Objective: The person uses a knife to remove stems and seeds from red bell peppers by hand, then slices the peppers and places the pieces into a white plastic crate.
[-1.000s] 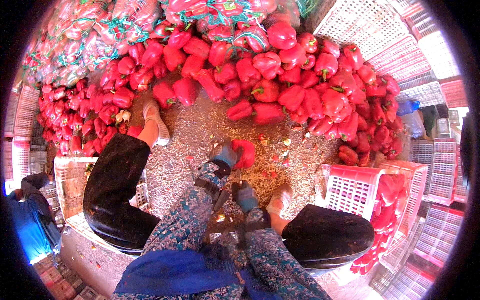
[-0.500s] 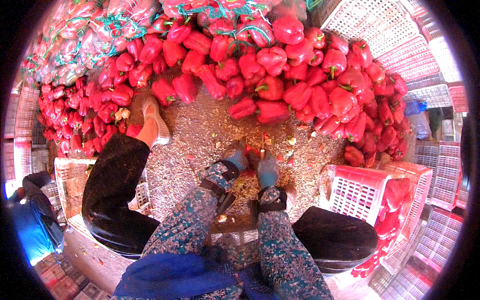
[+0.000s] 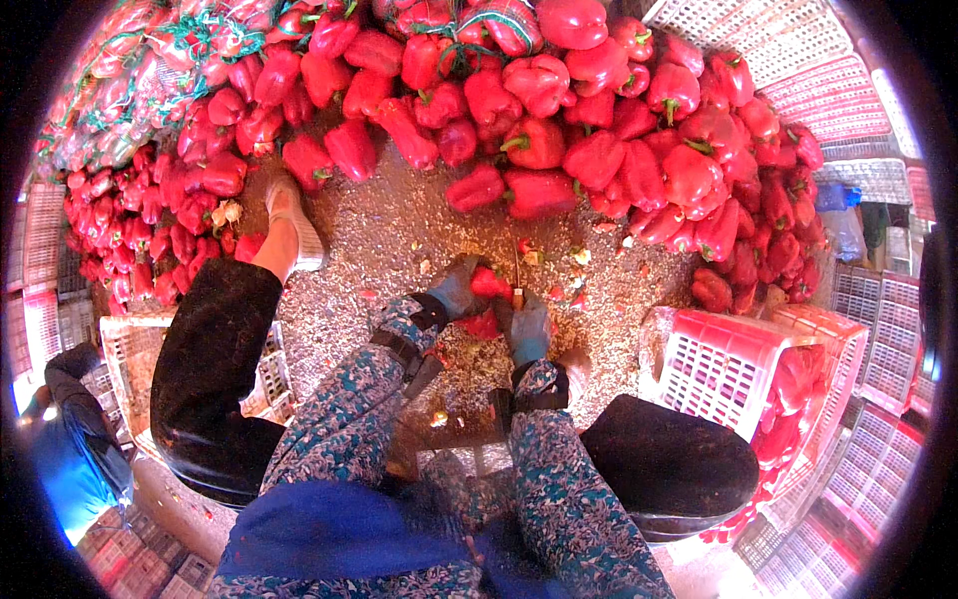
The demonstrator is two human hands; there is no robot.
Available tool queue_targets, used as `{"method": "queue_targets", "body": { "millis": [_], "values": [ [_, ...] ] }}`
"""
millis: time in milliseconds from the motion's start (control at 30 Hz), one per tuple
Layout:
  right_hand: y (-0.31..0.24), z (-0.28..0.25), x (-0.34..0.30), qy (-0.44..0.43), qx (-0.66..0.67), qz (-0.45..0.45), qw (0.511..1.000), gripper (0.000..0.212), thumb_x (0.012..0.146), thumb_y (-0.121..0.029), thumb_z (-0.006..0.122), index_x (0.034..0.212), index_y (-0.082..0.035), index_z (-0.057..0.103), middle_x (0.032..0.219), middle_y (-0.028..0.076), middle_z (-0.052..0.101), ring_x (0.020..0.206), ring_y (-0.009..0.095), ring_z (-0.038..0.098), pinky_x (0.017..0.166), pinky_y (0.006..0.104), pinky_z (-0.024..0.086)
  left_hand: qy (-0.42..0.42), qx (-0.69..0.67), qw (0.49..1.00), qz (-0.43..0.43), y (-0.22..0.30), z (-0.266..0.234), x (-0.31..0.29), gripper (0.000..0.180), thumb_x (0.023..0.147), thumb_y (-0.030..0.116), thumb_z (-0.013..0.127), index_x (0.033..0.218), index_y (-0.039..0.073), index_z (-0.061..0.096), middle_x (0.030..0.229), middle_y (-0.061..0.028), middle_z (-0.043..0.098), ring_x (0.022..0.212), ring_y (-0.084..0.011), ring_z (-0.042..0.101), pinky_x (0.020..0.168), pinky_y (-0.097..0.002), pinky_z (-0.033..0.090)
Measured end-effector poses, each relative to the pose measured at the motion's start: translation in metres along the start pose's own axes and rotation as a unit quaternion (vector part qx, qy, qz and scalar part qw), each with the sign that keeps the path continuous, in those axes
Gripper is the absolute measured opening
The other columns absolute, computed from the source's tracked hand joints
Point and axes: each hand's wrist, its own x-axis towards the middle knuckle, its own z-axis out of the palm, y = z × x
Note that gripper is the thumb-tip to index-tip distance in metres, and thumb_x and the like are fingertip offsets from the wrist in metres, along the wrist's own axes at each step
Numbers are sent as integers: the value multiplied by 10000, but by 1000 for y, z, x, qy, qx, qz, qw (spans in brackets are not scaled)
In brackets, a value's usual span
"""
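Observation:
My left hand (image 3: 458, 287), in a greyish-blue glove, is closed on a red pepper piece (image 3: 489, 283) above the littered ground. Close beside it on the right, my gloved right hand (image 3: 528, 327) grips a small knife (image 3: 518, 298); its pale handle shows above my fingers and a thin blade points away from me. Below and between the hands is another piece of red pepper (image 3: 481, 324); whether a hand touches it I cannot tell. A heap of whole red peppers (image 3: 539, 145) curves across the far side, beyond both hands.
A red and white crate (image 3: 714, 374) of red pepper pieces lies at my right knee. At my left leg stands a pale crate (image 3: 135, 369). Mesh sacks (image 3: 200, 45) of peppers fill the far left. Stacked crates (image 3: 878, 449) line the right. A person in blue (image 3: 75, 449) is at far left.
My hands have drawn apart slightly. The left moved left and nearer me, now showing the red pepper piece. The view shifted a little, with the heap sliding slightly upward.

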Motion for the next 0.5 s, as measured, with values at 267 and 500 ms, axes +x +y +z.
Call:
{"method": "queue_targets", "body": {
  "millis": [267,500],
  "values": [
    [67,39,12,-65,293,52,952,175,840,-210,735,916,-59,690,669,-26,590,573,76,509,495,260,401,-25,-47,997,-48,-11,-26,-27,858,643,309,836,1358,16,464,1319,-173,562,1179,-321,573,985,-415,471],
    [57,6,-9,-89,405,142,899,325,834,-183,761,1101,-40,645,815,3,647,685,105,572,584,272,470,-9,-445,887,-119,10,-10,-77,770,698,150,768,1385,28,443,1236,-78,582,1145,-220,562,996,-358,466]
  ]
}}
